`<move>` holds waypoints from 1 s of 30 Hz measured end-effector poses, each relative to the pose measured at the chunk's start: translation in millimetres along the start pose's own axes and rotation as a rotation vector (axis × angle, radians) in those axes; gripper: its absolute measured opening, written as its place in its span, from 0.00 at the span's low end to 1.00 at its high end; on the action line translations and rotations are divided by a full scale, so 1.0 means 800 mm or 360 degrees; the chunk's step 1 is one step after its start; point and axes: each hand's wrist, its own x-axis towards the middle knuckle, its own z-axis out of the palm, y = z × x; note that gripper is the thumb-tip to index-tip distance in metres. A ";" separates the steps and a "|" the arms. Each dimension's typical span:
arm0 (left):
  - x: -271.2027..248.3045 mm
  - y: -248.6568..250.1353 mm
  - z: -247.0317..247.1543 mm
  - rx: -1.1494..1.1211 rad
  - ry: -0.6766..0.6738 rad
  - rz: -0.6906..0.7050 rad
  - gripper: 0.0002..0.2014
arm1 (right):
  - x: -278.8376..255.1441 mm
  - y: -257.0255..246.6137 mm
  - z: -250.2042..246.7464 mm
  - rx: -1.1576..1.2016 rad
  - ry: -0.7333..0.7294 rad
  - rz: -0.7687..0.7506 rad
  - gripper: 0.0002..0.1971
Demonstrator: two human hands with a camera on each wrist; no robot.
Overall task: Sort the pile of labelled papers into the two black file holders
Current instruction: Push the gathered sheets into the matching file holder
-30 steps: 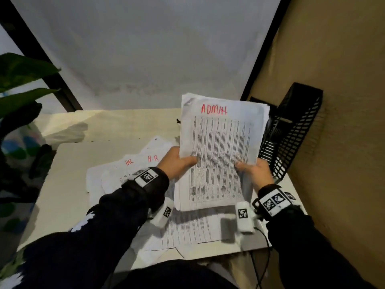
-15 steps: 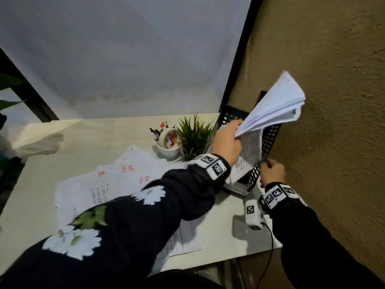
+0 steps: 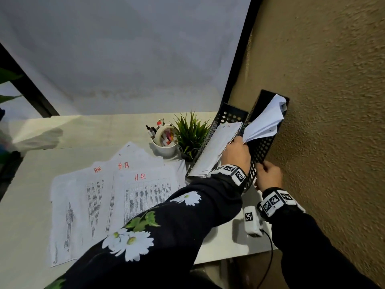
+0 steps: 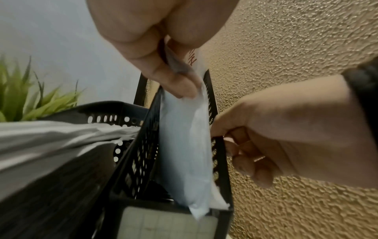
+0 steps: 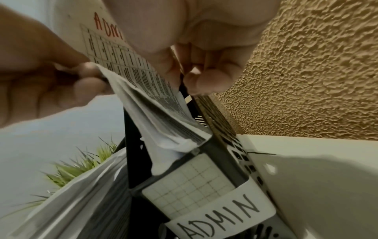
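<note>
- The left hand pinches a bent white sheaf of ADMIN papers lowered into the right file holder, labelled ADMIN, long axis running away along the wall.
- The right hand grips that holder's side.
- Two black perforated holders; the left holder is full.
- Three HR sheets lie flat on the desk.

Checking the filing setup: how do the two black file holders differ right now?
The black perforated file holder nearer the wall carries an ADMIN label on its front; the other black perforated file holder shows no readable label. The wall-side holder is receiving a bent sheaf of ADMIN papers, pinched by the left hand; the other already holds a settled paper stack. The right hand grips only the wall-side holder. Both stand on the desk.
</note>
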 end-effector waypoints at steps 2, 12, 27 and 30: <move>-0.002 -0.003 0.005 0.0010 -0.0056 -0.0024 0.13 | -0.004 -0.002 -0.001 -0.0013 0.0009 -0.0014 0.20; -0.002 -0.005 -0.001 -0.0062 -0.0104 0.0008 0.13 | -0.014 -0.014 -0.004 -0.0085 0.0010 -0.0049 0.15; -0.029 -0.134 -0.063 -0.0298 -0.0403 -0.0201 0.17 | -0.111 -0.046 0.008 0.0245 0.0301 -0.0318 0.07; -0.035 -0.238 -0.104 -0.0015 -0.0169 -0.0643 0.14 | -0.149 -0.052 0.034 0.0364 0.0104 -0.0543 0.11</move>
